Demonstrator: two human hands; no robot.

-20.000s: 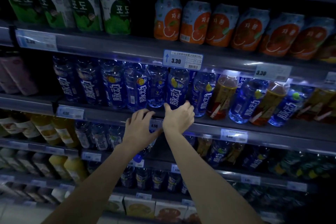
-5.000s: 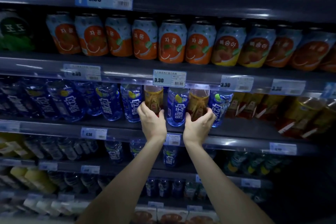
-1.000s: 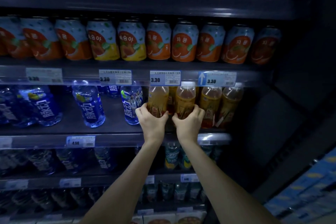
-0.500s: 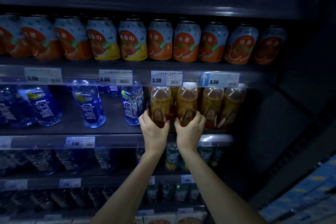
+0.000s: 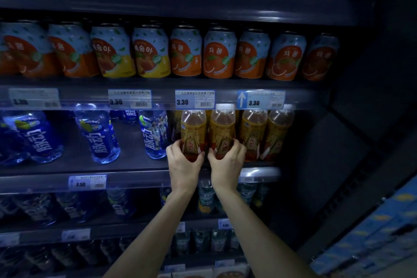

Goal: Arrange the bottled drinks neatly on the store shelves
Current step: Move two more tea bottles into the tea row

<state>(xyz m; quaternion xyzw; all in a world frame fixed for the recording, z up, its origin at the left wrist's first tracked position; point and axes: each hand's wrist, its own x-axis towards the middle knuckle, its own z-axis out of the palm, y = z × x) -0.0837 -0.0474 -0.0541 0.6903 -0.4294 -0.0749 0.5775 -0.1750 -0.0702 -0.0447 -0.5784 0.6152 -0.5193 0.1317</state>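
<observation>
Two amber drink bottles with yellow labels stand upright side by side on the middle shelf (image 5: 126,181). My left hand (image 5: 184,165) grips the base of the left amber bottle (image 5: 193,130). My right hand (image 5: 226,163) grips the base of the right amber bottle (image 5: 223,128). Two more amber bottles (image 5: 266,133) stand just to their right. Blue bottles (image 5: 99,135) stand spaced apart on the same shelf to the left, the nearest blue bottle (image 5: 153,133) beside my left hand.
A row of orange and yellow cans (image 5: 185,52) fills the shelf above, with price tags (image 5: 195,99) on its rail. Darker bottles (image 5: 205,196) sit on lower shelves. The shelf unit ends in a dark side panel (image 5: 352,119) at right.
Both hands kept hold of the two amber bottles, which now stand upright and close together at the shelf front. The view has barely shifted over the last second.
</observation>
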